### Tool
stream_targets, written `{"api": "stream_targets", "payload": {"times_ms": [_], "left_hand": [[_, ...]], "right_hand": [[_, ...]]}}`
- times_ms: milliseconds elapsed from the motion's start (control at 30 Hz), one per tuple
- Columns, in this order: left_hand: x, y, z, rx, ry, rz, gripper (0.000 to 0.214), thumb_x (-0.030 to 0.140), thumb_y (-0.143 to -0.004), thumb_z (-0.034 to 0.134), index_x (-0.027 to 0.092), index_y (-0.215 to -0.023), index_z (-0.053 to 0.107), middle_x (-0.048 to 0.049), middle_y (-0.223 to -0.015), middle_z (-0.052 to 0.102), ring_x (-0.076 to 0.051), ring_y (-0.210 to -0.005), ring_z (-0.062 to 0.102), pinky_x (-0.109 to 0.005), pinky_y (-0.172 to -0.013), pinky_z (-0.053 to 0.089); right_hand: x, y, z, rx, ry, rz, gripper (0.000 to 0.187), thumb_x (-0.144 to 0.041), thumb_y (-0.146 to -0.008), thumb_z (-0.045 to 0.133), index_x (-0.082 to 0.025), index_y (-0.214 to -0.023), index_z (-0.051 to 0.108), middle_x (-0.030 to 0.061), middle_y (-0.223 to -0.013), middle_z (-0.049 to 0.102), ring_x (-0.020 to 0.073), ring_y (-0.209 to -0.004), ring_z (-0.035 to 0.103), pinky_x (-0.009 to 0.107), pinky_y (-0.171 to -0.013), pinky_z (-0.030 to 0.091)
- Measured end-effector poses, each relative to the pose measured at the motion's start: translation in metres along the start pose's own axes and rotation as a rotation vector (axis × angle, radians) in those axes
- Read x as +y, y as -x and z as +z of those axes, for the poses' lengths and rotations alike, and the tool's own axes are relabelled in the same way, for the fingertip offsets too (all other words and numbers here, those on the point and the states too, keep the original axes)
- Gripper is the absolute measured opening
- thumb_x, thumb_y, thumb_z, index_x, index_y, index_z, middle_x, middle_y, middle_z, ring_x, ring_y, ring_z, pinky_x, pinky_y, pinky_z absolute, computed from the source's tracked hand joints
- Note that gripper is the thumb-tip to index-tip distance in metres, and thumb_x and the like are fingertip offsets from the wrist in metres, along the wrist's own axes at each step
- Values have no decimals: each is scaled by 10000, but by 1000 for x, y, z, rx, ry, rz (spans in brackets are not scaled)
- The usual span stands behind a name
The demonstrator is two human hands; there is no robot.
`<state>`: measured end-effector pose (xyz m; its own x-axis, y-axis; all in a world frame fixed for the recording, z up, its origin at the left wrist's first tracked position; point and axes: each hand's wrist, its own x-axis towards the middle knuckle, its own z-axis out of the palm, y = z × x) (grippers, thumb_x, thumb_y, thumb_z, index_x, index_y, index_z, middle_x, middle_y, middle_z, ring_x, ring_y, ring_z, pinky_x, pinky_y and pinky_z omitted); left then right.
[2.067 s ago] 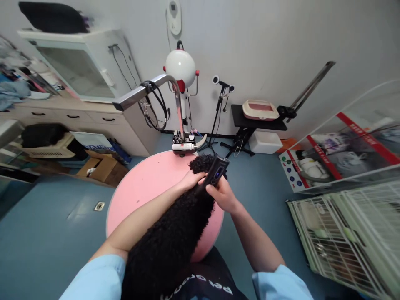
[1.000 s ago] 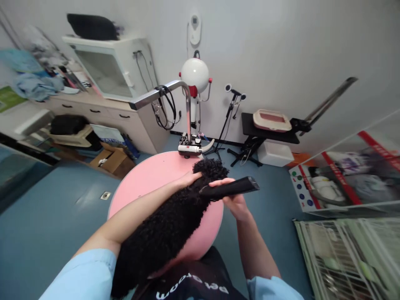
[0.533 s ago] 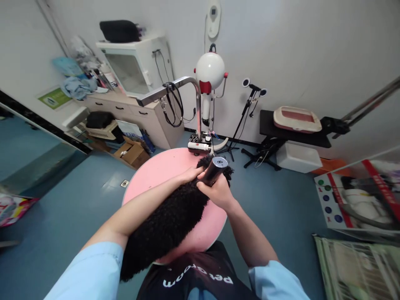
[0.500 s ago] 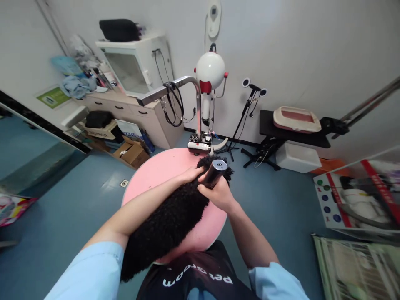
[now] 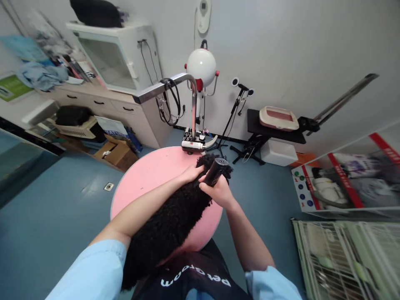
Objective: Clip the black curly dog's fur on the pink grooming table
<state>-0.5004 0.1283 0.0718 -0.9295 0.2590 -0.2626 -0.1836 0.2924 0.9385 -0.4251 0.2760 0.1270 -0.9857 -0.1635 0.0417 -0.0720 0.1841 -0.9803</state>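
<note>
A black curly-haired dog (image 5: pixel 168 225) stretches along a round pink grooming table (image 5: pixel 140 183), its head end at the far side. In my right hand (image 5: pixel 221 192) is a dark cylindrical hair clipper (image 5: pixel 216 171), its round end tilted up and its blade end hidden at the dog's fur. My left hand (image 5: pixel 193 173) grips the dog near its head from the left; its fingertips are sunk in the fur. The dog's face cannot be seen.
Beyond the table's far edge, a metal grooming arm (image 5: pixel 193 104) carries black looped straps (image 5: pixel 175 102), with a holder of scissors and a white bottle (image 5: pixel 192 145) at its base. A white dryer (image 5: pixel 201 66) stands behind. At right are a black table (image 5: pixel 271 131) and wire cages (image 5: pixel 337 258).
My view has turned slightly to the right, so the room shifts left in the picture. Both hands stay at the dog's head end; the clipper has tilted slightly.
</note>
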Motion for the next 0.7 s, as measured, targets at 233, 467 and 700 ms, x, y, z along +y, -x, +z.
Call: {"api": "stream_targets", "payload": {"times_ms": [233,467,700], "left_hand": [[-1,-1,1,-51,65,-76,587,649,-801,581,124,-1014,736,-119,-1066,750,-372,-1137,623,-463,-1016,477],[-11,-12,-18,-221,218,-160,560,628,-752,656,149,-1033,733,-104,-1019,757,-364,-1082,650,-476,-994,488],[-51,-21,-32,-719,550,-233,542,431,-550,875,163,-996,725,-65,-1004,759,-281,-1016,678,-415,-1002,475]], "right_hand": [[-10,2,-13,297,-17,-55,84,-260,-748,659,-199,-803,676,47,-867,723,207,-826,669,370,-805,547],[-16,-3,29,302,41,59,228,-331,-730,716,-196,-901,650,64,-905,719,243,-858,672,409,-831,551],[-14,4,24,592,-79,25,301,-453,-835,623,-180,-961,640,68,-937,716,217,-859,673,413,-851,533]]}}
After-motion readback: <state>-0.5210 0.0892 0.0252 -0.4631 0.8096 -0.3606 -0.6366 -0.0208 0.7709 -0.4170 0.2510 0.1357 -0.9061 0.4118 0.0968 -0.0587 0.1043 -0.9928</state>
